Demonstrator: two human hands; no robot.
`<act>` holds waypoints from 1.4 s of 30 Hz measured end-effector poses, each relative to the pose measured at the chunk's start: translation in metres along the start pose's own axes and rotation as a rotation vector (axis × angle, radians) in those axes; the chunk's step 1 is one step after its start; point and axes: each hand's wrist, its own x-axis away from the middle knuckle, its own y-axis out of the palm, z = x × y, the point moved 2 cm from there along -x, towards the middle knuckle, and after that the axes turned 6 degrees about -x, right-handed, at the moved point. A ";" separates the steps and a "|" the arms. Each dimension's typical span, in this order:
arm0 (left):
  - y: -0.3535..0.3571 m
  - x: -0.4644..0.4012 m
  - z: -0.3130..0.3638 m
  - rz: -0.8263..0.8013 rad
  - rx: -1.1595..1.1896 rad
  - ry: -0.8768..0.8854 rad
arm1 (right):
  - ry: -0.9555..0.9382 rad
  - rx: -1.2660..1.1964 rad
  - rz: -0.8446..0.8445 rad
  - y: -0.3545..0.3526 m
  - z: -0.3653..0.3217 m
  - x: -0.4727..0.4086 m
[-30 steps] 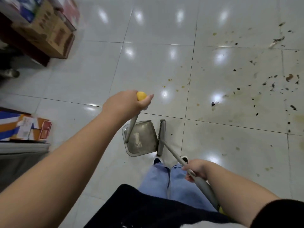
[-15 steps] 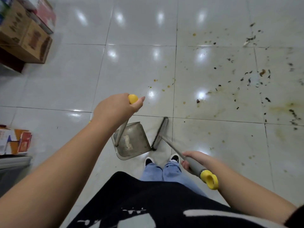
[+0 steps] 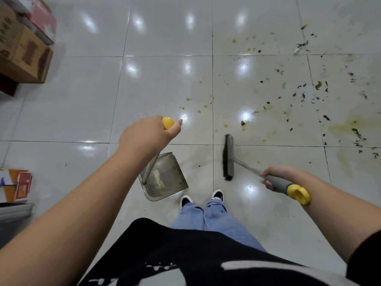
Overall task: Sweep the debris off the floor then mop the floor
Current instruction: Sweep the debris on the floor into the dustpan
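My left hand [image 3: 147, 135] grips the yellow-capped top of a long handle whose grey dustpan [image 3: 165, 178] rests on the white tiled floor just ahead of my shoes. My right hand [image 3: 275, 176] holds the grey grip of a broom; its yellow end [image 3: 299, 194] points back along my forearm. The broom head [image 3: 228, 157] stands on the floor right of the dustpan, a gap between them. Dark debris [image 3: 305, 93] and yellow-brown stains [image 3: 346, 126] spread over the tiles to the far right.
Cardboard boxes [image 3: 24, 50] are stacked at the upper left on a dark shelf base. More printed boxes [image 3: 15, 185] sit at the left edge on a grey ledge. My shoes [image 3: 202, 198] stand between dustpan and broom. Small yellow drips [image 3: 198, 108] dot the middle tiles.
The broom head has swung away from the dustpan's edge to the right, and my right hand moved outward with it. The view shifted right; the dustpan stays under my left hand.
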 end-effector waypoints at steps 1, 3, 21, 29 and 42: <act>0.001 0.001 -0.001 0.000 -0.003 -0.001 | -0.014 0.012 0.008 0.001 0.000 -0.003; 0.001 0.002 -0.004 0.002 -0.008 0.009 | -0.052 0.055 0.022 0.006 -0.001 -0.007; -0.046 -0.061 0.030 -0.014 -0.165 0.287 | -0.113 -0.413 -0.264 0.025 -0.034 0.030; -0.050 -0.103 0.127 -0.001 -0.146 0.324 | 0.003 -0.674 -0.372 -0.038 -0.099 -0.008; -0.070 -0.176 0.284 -0.027 -0.164 0.280 | -0.033 -0.784 -0.169 -0.244 -0.155 -0.014</act>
